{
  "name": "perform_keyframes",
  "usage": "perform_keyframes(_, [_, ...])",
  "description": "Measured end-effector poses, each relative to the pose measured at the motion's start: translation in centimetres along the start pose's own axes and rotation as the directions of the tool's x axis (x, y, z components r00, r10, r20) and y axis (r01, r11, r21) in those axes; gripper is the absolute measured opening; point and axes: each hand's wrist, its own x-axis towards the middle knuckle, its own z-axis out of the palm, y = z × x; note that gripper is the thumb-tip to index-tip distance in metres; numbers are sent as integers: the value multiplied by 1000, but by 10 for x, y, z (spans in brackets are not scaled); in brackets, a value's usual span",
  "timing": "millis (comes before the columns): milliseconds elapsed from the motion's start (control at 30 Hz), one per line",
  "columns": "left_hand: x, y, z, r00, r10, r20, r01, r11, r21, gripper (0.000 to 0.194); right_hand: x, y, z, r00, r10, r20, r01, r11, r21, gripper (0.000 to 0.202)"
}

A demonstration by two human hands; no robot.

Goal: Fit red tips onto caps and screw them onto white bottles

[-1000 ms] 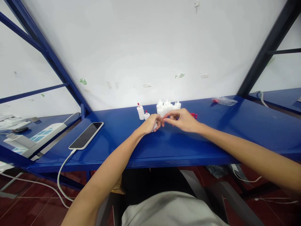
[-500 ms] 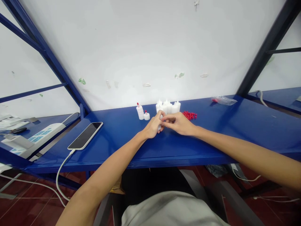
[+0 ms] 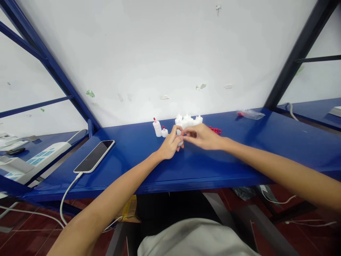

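In the head view, a white bottle point(image 3: 180, 143) is held in the left hand point(image 3: 170, 142), with the thumb and fingers curled around it, so that most of its body is hidden. The right hand point(image 3: 201, 137) is brought in from the other side, and its thumb and forefinger are set close together at the upper end of that bottle; whether anything is pinched between them cannot be told, because the bottle's tip is covered by the fingers. Just beyond the two hands, a group of white bottles point(image 3: 188, 121) is stood upright, with pointed white tips shown on top, and its lower part is partly covered by the hands. Beyond the left hand and to its left, a tall capped bottle point(image 3: 157, 128) and a short capped bottle point(image 3: 164, 133) are placed side by side, both topped in red. A cluster of red caps point(image 3: 215, 131) is laid behind the right wrist and partly blocked by it. Farther beyond the right hand and to its right, a clear plastic bag point(image 3: 250, 114) is seen, with something red inside. Well to the left of the left hand, a phone point(image 3: 94, 156) is laid face up, and a white cable point(image 3: 69, 187) is plugged into its near end. The hands are held above a blue table point(image 3: 239, 153), beyond which a white wall point(image 3: 170, 53) is seen.
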Motion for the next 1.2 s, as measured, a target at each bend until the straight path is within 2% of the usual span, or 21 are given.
perform_keyframes(67, [-7, 4, -8, 999, -41, 35, 38, 997, 73, 25, 11, -1, -18, 995, 20, -97, -28, 996, -84, 26])
perform_keyframes(133, [-13, 8, -13, 994, -42, 102, 26, 988, 151, 28, 28, -1, -31, 988, -18, -150, -15, 976, -217, 26])
perform_keyframes(200, [-16, 12, -15, 985, -24, 168, -9, 981, 194, 29, 50, -2, -36, 990, -93, -109, 42, 915, -402, 23])
perform_keyframes(300, [-16, 15, -14, 976, 4, 218, -49, 978, 201, 27, 87, -6, -25, 996, -89, -12, 64, 791, -608, 22])
perform_keyframes(433, [-16, 15, -12, 971, 30, 236, -79, 976, 204, 21, 123, -9, -1, 997, 33, 64, 22, 707, -707, 23])
perform_keyframes(567, [-17, 14, -13, 970, 72, 234, -128, 964, 234, 15, 138, -3, 14, 984, 130, 119, -3, 688, -726, 21])
perform_keyframes(700, [-20, 15, -14, 970, 71, 233, -153, 920, 361, 13, 138, 1, 19, 969, 177, 171, 4, 683, -730, 24])
perform_keyframes(800, [-25, 17, -18, 973, 62, 221, -163, 863, 478, 22, 128, -6, 7, 986, 120, 117, 7, 668, -744, 31])
perform_keyframes(900, [-28, 15, -23, 972, 59, 226, -164, 861, 481, 25, 102, -16, -16, 994, 71, 81, 9, 694, -720, 33])
perform_keyframes(1000, [-27, 9, -26, 983, 51, 179, -115, 923, 366, 30, 57, -18, -39, 992, 99, 78, -5, 647, -762, 33])
perform_keyframes(1067, [-24, 3, -26, 993, 5, 116, -38, 957, 288, 37, 22, -12, -47, 976, 205, 79, -65, 614, -787, 33])
perform_keyframes(1133, [-22, -1, -24, 997, -42, 65, 26, 973, 229, 42, -12, -1, -47, 949, 309, 60, -165, 652, -740, 29])
perform_keyframes(1200, [-20, -1, -22, 998, -49, 43, 39, 977, 207, 39, -38, 10, -42, 952, 303, 50, -186, 697, -692, 37])
